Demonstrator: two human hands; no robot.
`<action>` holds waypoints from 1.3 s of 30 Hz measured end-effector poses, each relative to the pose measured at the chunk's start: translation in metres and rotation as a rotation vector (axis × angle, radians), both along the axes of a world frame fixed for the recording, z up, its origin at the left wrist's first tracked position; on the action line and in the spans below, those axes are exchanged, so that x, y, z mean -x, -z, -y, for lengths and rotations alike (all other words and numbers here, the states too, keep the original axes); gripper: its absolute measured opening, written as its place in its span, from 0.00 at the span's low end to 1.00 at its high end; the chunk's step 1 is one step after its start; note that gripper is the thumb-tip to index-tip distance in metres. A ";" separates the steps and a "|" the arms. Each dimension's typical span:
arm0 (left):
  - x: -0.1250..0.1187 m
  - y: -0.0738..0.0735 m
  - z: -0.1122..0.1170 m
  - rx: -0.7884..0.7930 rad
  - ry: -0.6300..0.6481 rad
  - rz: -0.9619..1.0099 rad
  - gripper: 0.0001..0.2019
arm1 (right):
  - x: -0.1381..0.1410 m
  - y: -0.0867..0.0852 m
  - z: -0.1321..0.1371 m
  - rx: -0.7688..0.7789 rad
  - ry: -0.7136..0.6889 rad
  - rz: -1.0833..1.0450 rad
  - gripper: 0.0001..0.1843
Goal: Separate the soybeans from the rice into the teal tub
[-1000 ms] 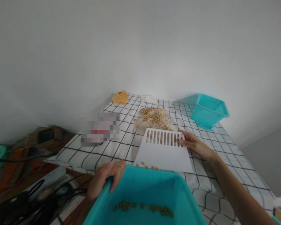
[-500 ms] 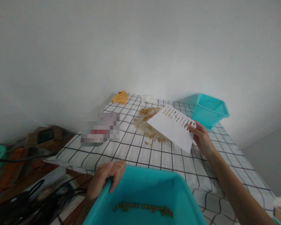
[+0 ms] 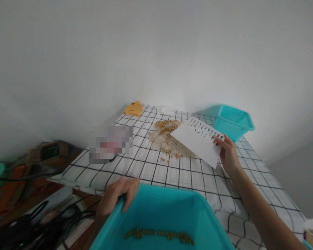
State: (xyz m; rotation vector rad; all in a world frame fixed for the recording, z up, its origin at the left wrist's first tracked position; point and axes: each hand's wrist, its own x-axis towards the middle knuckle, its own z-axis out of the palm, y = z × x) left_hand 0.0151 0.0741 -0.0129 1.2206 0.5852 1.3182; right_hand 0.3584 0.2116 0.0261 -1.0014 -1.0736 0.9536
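My left hand [image 3: 121, 192] is closed over the left rim of a turquoise plastic bin [image 3: 167, 205] at the table's front edge. Small greenish round beans [image 3: 161, 234] lie along the bin's bottom. In my right hand [image 3: 226, 151] is a white slotted sheet [image 3: 197, 142], pinched at its upper right corner by the row of oblong holes. It is held tilted above the right side of a spread of pale grains [image 3: 159, 140] with yellow beans [image 3: 168, 124] among them. Part of that spread is hidden behind the sheet.
A second turquoise bin [image 3: 233, 121] stands at the back right of the checked tablecloth [image 3: 146, 170]. A yellow cloth-like item [image 3: 134, 109] and a white folded piece [image 3: 165, 110] lie near the wall. A blurred-out package [image 3: 111, 144] sits left. Black cables [image 3: 67, 222] clutter the lower left.
My right hand has moved slightly right with the white slotted sheet, uncovering more of the grains. My left hand stays on the bin's rim.
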 end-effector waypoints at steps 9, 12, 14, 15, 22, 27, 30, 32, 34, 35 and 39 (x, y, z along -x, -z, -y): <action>-0.002 -0.009 0.000 0.071 -0.064 -0.022 0.33 | 0.000 0.001 -0.003 0.011 0.184 -0.097 0.14; 0.002 -0.010 -0.001 0.114 -0.055 -0.020 0.32 | 0.000 0.001 -0.003 0.002 0.246 -0.108 0.14; 0.006 -0.009 -0.002 0.136 -0.007 -0.025 0.31 | -0.002 0.003 -0.004 0.018 0.273 -0.103 0.15; 0.008 -0.008 -0.004 0.139 0.024 -0.033 0.31 | -0.003 0.004 -0.005 0.031 0.275 -0.093 0.14; 0.002 -0.009 -0.003 0.129 -0.049 -0.031 0.32 | -0.005 0.012 -0.010 0.042 0.237 -0.003 0.16; -0.001 -0.008 0.000 0.097 -0.061 -0.063 0.33 | -0.004 0.014 -0.009 0.013 0.187 0.080 0.15; 0.000 -0.004 0.000 0.074 -0.051 -0.054 0.33 | -0.003 0.014 -0.007 -0.015 0.138 0.122 0.15; 0.001 -0.002 0.000 0.059 -0.048 -0.056 0.34 | -0.002 0.013 -0.006 -0.022 0.111 0.128 0.15; 0.001 0.000 -0.001 0.050 -0.045 -0.065 0.34 | -0.001 0.012 -0.005 -0.028 0.102 0.122 0.15; 0.002 0.000 -0.001 0.048 -0.040 -0.068 0.34 | 0.000 0.011 -0.005 -0.033 0.101 0.119 0.15; 0.004 0.001 -0.002 0.052 -0.008 -0.074 0.34 | 0.001 0.009 -0.003 -0.051 0.100 0.121 0.14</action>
